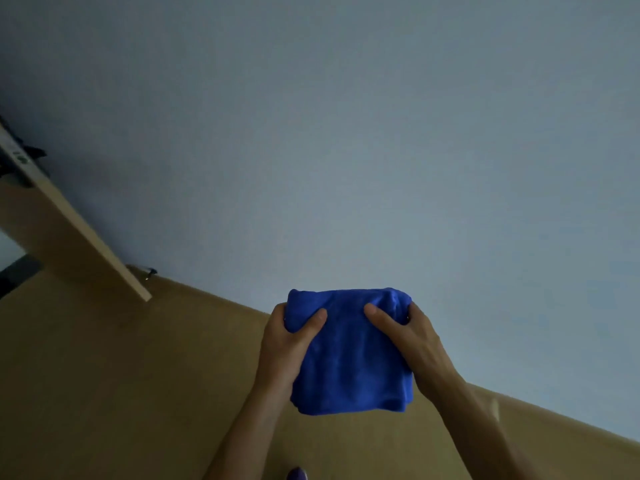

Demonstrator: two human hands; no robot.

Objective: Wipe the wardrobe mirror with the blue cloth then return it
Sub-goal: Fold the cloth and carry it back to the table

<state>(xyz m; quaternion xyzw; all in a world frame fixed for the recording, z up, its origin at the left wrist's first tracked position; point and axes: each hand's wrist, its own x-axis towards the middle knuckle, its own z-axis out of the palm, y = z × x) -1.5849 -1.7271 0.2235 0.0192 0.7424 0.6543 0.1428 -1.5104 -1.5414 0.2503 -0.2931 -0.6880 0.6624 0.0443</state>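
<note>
While both hands, left hand (289, 336) and right hand (407, 336), clench folded blue cloth (349, 355): mirror unseen; next, probably locate and wipe.

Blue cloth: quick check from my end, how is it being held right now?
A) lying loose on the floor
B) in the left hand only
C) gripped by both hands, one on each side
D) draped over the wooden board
C: the blue cloth is folded into a bundle, with the left hand clutching its left edge and the right hand clutching its right edge.
</note>
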